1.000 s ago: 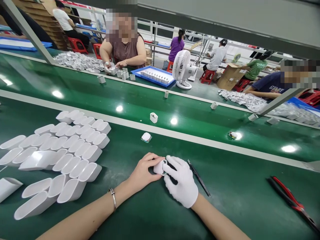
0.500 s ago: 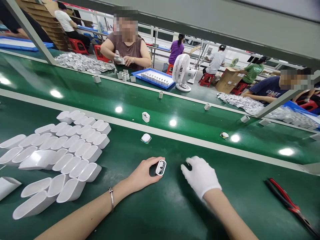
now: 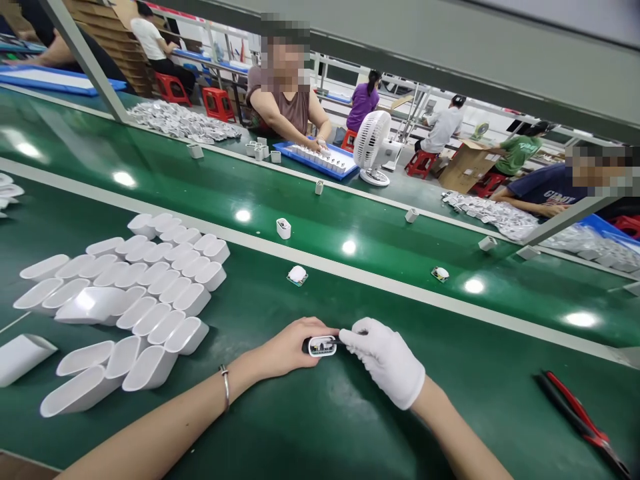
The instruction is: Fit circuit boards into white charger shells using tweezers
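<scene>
Here, your left hand (image 3: 287, 348) clasped the shell (image 3: 323, 345) on the table (image 3: 320, 413), open end toward you so its insides showed. At its 3 o'clock, your gloved right hand (image 3: 385, 360) pinched a dark tool at the opening.

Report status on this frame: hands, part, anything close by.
Left hand grips white housing, open end up. Gloved right hand pinches at its edge. Red-handled pliers lie off right; empty shells left.

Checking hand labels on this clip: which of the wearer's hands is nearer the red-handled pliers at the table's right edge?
Right. The gloved right hand lies between the pliers and the bare left hand, which sits farther left, gripping the small white housing.
</scene>
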Tool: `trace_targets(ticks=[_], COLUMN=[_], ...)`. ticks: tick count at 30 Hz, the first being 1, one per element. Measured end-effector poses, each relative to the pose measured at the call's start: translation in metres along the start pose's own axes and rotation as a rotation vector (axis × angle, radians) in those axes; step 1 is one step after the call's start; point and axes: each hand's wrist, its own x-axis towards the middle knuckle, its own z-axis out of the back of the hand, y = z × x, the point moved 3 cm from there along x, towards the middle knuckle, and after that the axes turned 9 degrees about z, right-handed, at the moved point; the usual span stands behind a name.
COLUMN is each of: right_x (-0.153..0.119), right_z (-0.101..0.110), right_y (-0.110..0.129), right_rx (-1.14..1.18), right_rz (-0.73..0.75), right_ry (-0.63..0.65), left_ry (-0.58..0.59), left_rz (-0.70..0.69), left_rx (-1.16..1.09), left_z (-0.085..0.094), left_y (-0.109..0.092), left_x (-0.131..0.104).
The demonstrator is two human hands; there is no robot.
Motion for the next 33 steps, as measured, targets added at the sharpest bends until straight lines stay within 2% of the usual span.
trace_targets(ticks=[10, 16, 19, 21, 23, 26, 28, 30, 33], right_x=[0.009, 0.021, 0.014, -0.001, -0.020, -0.043, -0.049, -0.047, -0.028], right_z=[0.001, 0.001, 0.010, 0.017, 0.018, 0.001, -0.017, -0.039, -0.068], right_y=[0.014, 0.023, 0.018, 0.006, -0.009, -0.019, -0.011, 0.005, 0.036], right_rx=[-0.230, -0.268, -0.164, -0.096, -0.061, -0.023, 0.128, 0.535, 1.320], right_rz=[0.018, -0.159, -0.160, -0.205, -0.348, -0.474, -0.473, -0.482, -0.518], right_ry=[0.068, 0.094, 0.114, 0.048, -0.054, -0.212, -0.383, -0.495, -0.459], left_ry=[-0.027, -0.049, -0.063, -0.113, -0.186, -0.317, -0.415, -0.484, -0.523], left_rz=[-0.055, 0.001, -0.017, -0.017, 0.001, 0.057, 0.106, 0.111, 0.027], left_rx=[0.013, 0.024, 0.047, 0.052, 0.035, 0.045, 0.162, 0.369, 0.699], left_z=[0.000, 0.000, -0.001, -0.002, -0.004, -0.008, -0.011, -0.016, -0.026], left_y=[-0.003, 0.000, 0.002, 0.005, 0.007, 0.006, 0.002, -0.006, -0.017], left_x=[0.000, -0.002, -0.004, -0.004, -0.004, -0.004, -0.007, -0.012, -0.020])
